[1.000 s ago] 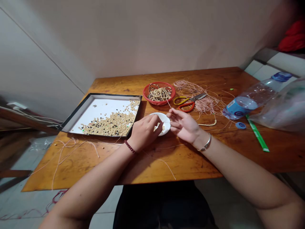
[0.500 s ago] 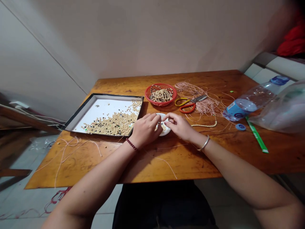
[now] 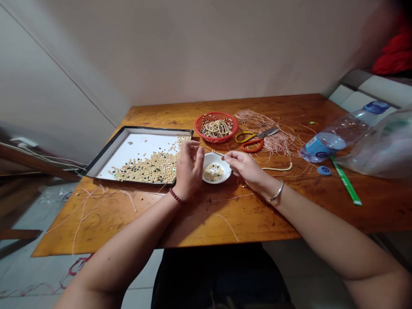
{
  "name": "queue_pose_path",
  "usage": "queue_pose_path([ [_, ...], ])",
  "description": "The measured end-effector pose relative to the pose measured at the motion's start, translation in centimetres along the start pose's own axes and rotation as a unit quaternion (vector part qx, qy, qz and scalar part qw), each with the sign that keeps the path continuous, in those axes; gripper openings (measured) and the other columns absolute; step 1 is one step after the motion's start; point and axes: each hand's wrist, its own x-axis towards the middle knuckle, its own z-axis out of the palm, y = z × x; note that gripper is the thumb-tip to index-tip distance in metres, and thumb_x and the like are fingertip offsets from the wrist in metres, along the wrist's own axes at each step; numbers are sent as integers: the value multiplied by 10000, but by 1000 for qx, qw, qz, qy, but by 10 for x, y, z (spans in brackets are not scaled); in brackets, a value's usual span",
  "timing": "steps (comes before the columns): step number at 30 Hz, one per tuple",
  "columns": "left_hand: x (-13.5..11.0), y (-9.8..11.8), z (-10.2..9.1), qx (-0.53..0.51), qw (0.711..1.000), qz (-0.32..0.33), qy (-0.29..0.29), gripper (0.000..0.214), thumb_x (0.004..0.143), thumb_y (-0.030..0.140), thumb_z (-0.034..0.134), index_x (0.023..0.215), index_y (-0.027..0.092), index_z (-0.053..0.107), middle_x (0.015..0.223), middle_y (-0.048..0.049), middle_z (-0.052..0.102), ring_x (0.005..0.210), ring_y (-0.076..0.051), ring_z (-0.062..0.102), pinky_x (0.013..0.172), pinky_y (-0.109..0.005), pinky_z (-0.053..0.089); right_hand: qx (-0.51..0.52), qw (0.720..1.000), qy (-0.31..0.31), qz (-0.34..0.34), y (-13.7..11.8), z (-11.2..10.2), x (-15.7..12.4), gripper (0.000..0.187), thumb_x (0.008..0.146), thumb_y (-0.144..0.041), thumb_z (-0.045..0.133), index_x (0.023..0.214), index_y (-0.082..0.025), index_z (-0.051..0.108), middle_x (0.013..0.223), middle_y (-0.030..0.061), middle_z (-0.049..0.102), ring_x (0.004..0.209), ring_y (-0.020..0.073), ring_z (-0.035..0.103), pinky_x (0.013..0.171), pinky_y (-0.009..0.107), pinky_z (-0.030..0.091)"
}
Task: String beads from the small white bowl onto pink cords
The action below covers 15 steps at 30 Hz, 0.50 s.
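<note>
Between my hands stands a small white bowl (image 3: 228,174) with loose cream and dark beads in the bottom. My right hand (image 3: 244,168) pinches a bead string (image 3: 217,153) at the bowl's right rim; a short row of cream beads reaches left over the far rim. More of the strand (image 3: 278,168) lies on the table beyond my right wrist. At the bowl's left side my left hand (image 3: 189,171) is raised and open, thumb up, with nothing visible in it. Its fingers cover the near right corner of a black-edged tray (image 3: 119,150) of loose beads.
Behind the bowl sits a red basket (image 3: 236,127) of beaded strands. Scissors (image 3: 257,139) rest beside a tangle of pink cord (image 3: 280,143). A plastic bottle (image 3: 341,133), blue cap (image 3: 324,171), green strip (image 3: 346,182) and clear bag (image 3: 383,146) occupy the right side.
My left hand has drawn back left from the bowl and opened, uncovering the beads inside. My right hand stays near the rim, with the bead string now showing at its fingertips.
</note>
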Motion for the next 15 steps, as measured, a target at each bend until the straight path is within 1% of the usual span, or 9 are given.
queue_pose_path([
  [2, 3, -4, 3, -74, 996, -36, -26, 184, 938, 370, 457, 935, 199, 525, 831, -33, 586, 719, -125, 555, 650, -268, 464, 17, 1000, 4, 12, -3, 1, -1, 338, 652, -450, 735, 723, -168, 562, 520, -81, 407, 433, 42, 290, 400, 197, 189],
  [4, 4, -6, 6, -124, 989, -63, -47, 211, 912, 394, 505, 874, 191, 551, 799, -28, 606, 714, -121, 573, 642, -258, 472, 23, 1000, 6, 15, -4, 2, -2, 337, 645, -442, 742, 716, -170, 557, 504, -89, 381, 427, 39, 277, 392, 196, 175],
  [7, 2, -7, 8, -152, 982, -90, -66, 230, 849, 410, 598, 830, 180, 595, 811, -39, 647, 725, -127, 604, 650, -260, 495, 23, 1000, 3, 18, -3, 1, -1, 329, 655, -444, 734, 711, -173, 556, 501, -86, 383, 430, 41, 286, 392, 196, 178],
  [12, 1, -5, 9, -204, 971, -102, -72, 227, 814, 392, 645, 894, 179, 647, 886, -64, 686, 797, -143, 641, 697, -272, 526, 8, 1000, -1, 15, 0, 2, 0, 314, 674, -434, 719, 726, -165, 566, 534, -68, 448, 434, 38, 295, 396, 200, 175],
  [15, 1, -5, 9, -220, 966, -115, -70, 217, 813, 383, 648, 866, 172, 645, 883, -67, 691, 792, -142, 649, 692, -271, 531, 10, 1000, -5, 21, 0, 1, 0, 283, 702, -408, 697, 737, -162, 562, 499, -84, 388, 406, 33, 256, 385, 199, 137],
])
